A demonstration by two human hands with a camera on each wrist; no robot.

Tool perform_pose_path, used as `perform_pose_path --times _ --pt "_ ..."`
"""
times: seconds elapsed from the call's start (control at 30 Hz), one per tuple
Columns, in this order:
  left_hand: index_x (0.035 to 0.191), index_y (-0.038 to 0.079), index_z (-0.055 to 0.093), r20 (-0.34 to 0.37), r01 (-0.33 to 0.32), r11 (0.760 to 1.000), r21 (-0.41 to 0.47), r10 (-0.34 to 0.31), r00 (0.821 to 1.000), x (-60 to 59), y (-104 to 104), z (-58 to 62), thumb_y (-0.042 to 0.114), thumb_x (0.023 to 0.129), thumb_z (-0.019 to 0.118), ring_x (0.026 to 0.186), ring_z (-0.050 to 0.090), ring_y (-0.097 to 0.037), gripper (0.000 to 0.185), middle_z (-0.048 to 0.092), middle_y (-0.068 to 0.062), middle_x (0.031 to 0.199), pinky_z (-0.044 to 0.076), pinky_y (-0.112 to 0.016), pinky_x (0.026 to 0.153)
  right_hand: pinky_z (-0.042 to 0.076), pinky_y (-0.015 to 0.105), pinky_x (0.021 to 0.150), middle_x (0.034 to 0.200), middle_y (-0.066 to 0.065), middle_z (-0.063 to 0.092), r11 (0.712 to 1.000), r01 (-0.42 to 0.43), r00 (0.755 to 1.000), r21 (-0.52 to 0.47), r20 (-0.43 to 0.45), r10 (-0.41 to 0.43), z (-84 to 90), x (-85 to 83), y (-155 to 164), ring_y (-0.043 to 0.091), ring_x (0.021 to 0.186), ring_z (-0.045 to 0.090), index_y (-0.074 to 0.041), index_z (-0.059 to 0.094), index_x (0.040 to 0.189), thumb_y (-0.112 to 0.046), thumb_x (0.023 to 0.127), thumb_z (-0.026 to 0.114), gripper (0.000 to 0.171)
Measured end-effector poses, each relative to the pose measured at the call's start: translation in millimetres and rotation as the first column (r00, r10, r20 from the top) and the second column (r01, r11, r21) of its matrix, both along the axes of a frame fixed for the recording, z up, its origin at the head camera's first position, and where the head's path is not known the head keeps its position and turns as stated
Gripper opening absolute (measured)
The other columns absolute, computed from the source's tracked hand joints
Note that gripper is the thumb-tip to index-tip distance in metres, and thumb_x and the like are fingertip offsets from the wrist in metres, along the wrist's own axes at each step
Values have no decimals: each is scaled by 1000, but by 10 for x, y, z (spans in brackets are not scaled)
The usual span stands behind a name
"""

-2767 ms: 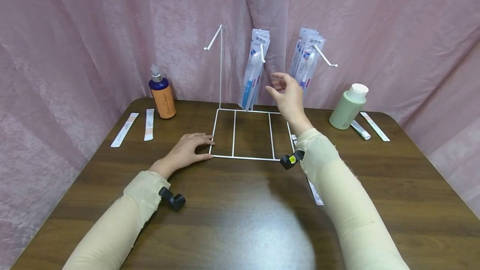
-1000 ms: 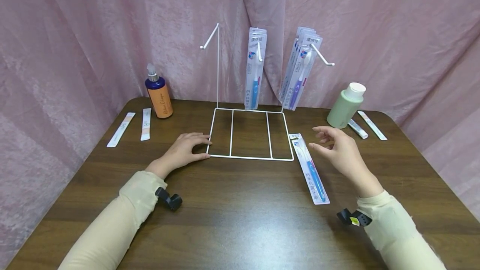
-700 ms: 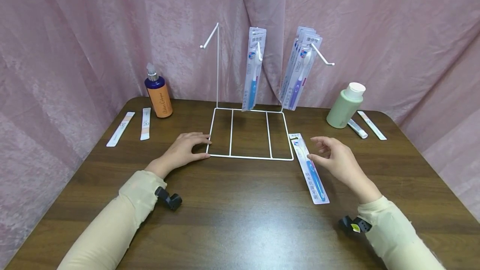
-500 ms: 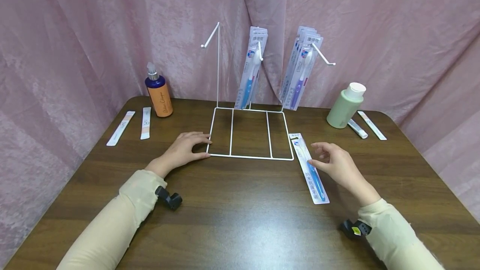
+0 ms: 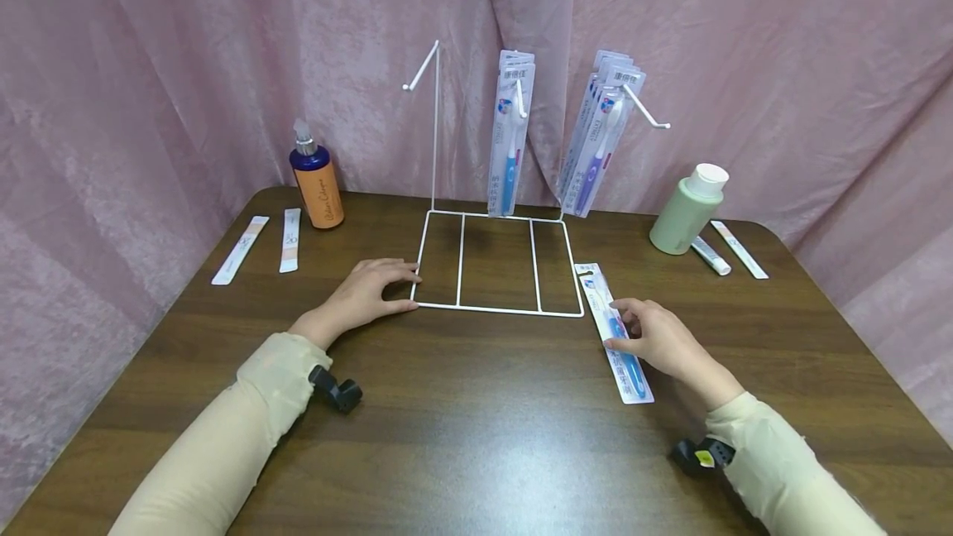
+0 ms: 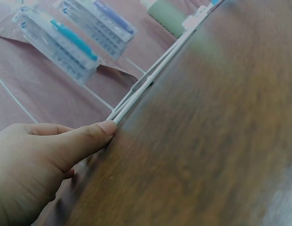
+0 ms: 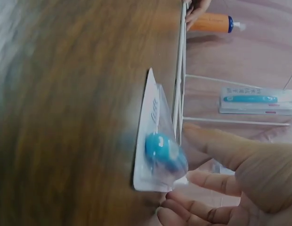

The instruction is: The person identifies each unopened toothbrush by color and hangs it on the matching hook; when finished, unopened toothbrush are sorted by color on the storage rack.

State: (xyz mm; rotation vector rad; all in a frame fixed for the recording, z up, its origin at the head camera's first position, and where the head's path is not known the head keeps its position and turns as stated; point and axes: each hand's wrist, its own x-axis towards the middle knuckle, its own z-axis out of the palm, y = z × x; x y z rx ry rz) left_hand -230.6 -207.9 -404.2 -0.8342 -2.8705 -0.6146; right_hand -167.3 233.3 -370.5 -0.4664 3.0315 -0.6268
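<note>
One flat, glossy toothbrush pack under right hand

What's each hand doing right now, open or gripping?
Left hand: open, fingers flat on the table, thumb tip against the white wire rack base.
Right hand: open, fingers resting on the packaged toothbrush lying flat; not yet gripped.
</note>
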Motion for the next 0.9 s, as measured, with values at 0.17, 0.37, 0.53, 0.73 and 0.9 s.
perform_pose_path --times 0.17,0.37,0.53,0.73,0.9 --pt "123 16 65 1 1 1000 4 -1 1000 0 -3 7 42 85 70 136 44 -30 46 53 -5 143 27 -53 112 45 34 69 98 14 64 999 32 999 43 18 -32 -7 -10 -32 22 84 57 3 57 125 -26 78 79 60" --pt "123 16 65 -5 3 1000 3 -3 1000 0 -3 7 42 85 70 136 44 -30 46 54 -5 143 28 -53 112 47 39 72 102 18 64 996 64 997 63 44 -67 8 -13 -71 26 88 58 2 54 129 -26 77 79 63" --pt "123 16 65 -2 1 1000 1 -1 1000 -8 -1 12 42 85 71 136 44 -30 46 53 -5 143 27 -53 112 47 43 76 104 19 65 995 80 994 53 67 -83 10 -29 -57 29 93 58 3 51 131 -25 77 79 67" --pt "123 16 65 0 0 1000 -6 0 1000 -3 0 14 42 86 70 136 43 -29 45 53 -5 143 28 -52 112 48 41 73 100 21 66 996 91 989 25 117 -93 6 -77 -9 27 86 60 5 50 131 -23 77 78 67" --pt "122 16 65 -5 2 1000 -8 -2 1000 6 3 19 42 85 70 136 43 -30 45 53 -5 143 28 -52 112 47 33 66 98 22 66 993 114 980 -21 168 -109 2 -97 33 24 79 62 8 49 129 -21 76 78 67"
